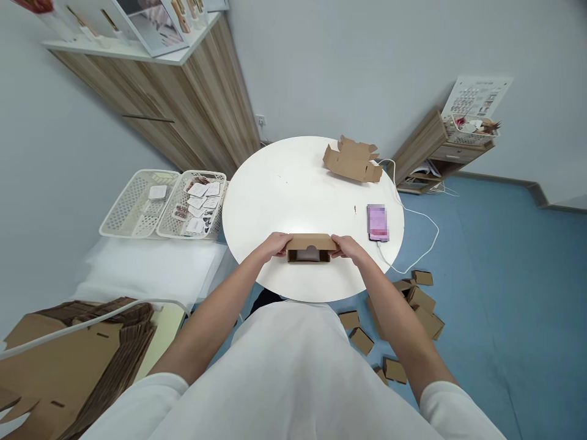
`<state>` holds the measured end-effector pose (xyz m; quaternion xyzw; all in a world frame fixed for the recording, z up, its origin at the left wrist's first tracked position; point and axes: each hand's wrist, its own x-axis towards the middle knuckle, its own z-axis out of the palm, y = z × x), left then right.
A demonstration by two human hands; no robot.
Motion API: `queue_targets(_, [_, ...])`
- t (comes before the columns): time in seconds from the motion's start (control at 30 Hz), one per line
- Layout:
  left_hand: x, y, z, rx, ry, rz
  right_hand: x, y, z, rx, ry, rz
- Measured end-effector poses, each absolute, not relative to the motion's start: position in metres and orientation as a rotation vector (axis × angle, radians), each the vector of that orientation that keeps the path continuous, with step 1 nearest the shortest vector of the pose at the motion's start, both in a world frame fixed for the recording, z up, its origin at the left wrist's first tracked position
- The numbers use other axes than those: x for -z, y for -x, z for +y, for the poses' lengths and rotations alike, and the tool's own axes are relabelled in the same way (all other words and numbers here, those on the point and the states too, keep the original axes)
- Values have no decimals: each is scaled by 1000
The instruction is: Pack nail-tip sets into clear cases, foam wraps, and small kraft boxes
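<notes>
A small brown cardboard box (309, 247) rests on the near part of the round white table (293, 189), its open front facing me. My left hand (275, 245) grips the box's left end with curled fingers. My right hand (347, 247) grips its right end the same way. A partly folded cardboard box blank (352, 160) lies at the table's far right. A phone (377, 222) with a white cable lies to the right of my hands.
Two white baskets (137, 208) with small packets stand on a surface to the left. A stack of flat cardboard blanks (77, 354) lies at bottom left. Several folded boxes (413, 305) lie on the blue floor at right. Wooden cabinets stand by the wall.
</notes>
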<state>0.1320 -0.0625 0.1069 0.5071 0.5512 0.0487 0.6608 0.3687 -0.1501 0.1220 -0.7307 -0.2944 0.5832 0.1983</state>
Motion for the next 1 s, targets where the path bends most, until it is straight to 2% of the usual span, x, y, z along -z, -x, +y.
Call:
queue_targets(0.3, [-72, -116, -91, 16, -1679, 1464, -76, -357, -187, -1236, 2339, -1153])
queue_targets(0.5, [-49, -120, -100, 87, -1752, 1573, -57, -342, -192, -1097, 2481, -1180])
queue_targets(0.7, [-39, -111, -113, -349, -1943, 1374, -46, -340, -208, -945, 2171, -1267])
queue_targets(0.87, [-34, -105, -129, -369, -1907, 1157, -36, -334, -226, -1015, 1891, -1400])
queue_targets(1.0, [-47, -107, -128, -332, -1930, 1163, -44, -337, -224, -1071, 1825, -1396])
